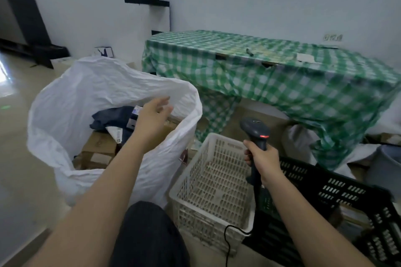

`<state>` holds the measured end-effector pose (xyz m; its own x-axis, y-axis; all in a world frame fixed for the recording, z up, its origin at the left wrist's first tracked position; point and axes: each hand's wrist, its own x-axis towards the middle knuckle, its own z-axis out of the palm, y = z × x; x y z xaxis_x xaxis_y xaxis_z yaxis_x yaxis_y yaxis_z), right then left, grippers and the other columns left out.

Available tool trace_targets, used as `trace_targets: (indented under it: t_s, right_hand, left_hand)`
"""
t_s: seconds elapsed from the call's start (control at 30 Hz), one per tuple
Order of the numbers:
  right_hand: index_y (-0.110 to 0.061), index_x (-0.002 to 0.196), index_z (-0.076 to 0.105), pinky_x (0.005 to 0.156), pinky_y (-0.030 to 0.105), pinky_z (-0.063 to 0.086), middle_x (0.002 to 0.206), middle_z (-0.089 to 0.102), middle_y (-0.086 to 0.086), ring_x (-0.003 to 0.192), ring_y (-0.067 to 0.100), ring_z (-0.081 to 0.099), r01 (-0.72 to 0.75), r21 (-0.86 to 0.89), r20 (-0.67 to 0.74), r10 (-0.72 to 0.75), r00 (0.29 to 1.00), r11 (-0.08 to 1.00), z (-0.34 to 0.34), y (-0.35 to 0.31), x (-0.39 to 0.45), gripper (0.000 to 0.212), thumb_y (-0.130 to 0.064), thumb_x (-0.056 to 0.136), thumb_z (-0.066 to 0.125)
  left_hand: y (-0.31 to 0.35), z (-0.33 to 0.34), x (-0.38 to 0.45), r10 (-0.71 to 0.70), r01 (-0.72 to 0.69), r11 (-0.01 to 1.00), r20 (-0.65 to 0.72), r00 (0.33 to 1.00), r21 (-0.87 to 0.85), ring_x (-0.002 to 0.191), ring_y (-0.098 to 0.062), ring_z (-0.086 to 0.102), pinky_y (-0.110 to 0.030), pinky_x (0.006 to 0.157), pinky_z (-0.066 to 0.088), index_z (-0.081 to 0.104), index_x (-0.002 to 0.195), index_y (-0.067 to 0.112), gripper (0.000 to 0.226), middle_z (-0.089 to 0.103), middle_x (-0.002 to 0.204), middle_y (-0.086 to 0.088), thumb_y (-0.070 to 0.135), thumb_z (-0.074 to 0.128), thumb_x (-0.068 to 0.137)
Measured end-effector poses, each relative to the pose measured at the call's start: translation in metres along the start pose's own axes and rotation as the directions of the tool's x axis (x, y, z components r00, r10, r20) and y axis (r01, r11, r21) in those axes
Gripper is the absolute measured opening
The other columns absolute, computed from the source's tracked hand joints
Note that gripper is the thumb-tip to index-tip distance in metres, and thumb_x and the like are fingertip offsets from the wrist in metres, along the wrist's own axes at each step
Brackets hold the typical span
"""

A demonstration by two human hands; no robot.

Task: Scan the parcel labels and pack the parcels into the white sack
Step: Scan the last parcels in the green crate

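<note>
- Parcels (112, 122) sit down inside the white sack (65, 102), dark bag on top of brown boxes; label print is too blurry to read
- left hand (152, 118) hovers over the sack mouth, fingers loosely spread, holding nothing
- right hand (261, 158) has its fingers wrapped round the scanner (256, 131) handle, red light glowing, over the white crate (208, 182)
- black crate (338, 197) just beside, green checked table (282, 67) behind

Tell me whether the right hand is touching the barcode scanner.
Touching. The head view shows the right hand with its fingers curled round the handle of the barcode scanner, holding it above the white crate.
</note>
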<state>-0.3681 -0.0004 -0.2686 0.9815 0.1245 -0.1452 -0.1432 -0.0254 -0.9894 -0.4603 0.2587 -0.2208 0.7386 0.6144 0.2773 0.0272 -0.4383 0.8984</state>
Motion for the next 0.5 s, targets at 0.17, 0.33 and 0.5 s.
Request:
trace_targets:
  t_s: [0.17, 0.33, 0.5]
  right_hand:
    - [-0.005, 0.083, 0.060, 0.053, 0.028, 0.043, 0.064, 0.057, 0.009, 0.055, 0.018, 0.052, -0.088, 0.026, -0.090, 0.090, 0.992, 0.996, -0.065, 0.033, 0.012, 0.012, -0.012, 0.091, 0.064]
    - [-0.007, 0.084, 0.061, 0.052, 0.028, 0.044, 0.067, 0.060, 0.009, 0.056, 0.018, 0.054, -0.192, 0.042, -0.236, 0.196, 0.952, 0.981, -0.151, 0.064, 0.025, 0.013, -0.017, 0.090, 0.068]
    - [-0.007, 0.080, 0.059, 0.050, 0.029, 0.043, 0.065, 0.059, 0.009, 0.053, 0.018, 0.053, -0.257, 0.064, -0.384, 0.261, 0.886, 0.964, -0.243, 0.097, 0.043, 0.016, -0.017, 0.089, 0.068]
  left_hand:
    - [0.027, 0.080, -0.023, 0.169, -0.168, 0.986, 0.105, 0.980, -0.016, 0.105, -0.008, 0.058, -0.024, 0.095, 0.046, 0.060, 0.125, 0.016, 0.030, 0.063, 0.116, 0.004, 0.022, 0.058, 0.095]
    - [0.035, 0.191, -0.044, 0.152, -0.156, 0.988, 0.339, 0.928, -0.016, 0.107, -0.010, 0.057, -0.029, 0.095, 0.048, 0.059, 0.124, 0.016, 0.030, 0.060, 0.122, -0.001, 0.024, 0.057, 0.095]
    - [0.032, 0.322, -0.072, 0.044, -0.062, 0.998, 0.542, 0.840, 0.015, 0.109, -0.013, 0.057, -0.030, 0.093, 0.048, 0.060, 0.122, 0.018, 0.029, 0.061, 0.123, -0.003, 0.023, 0.059, 0.094]
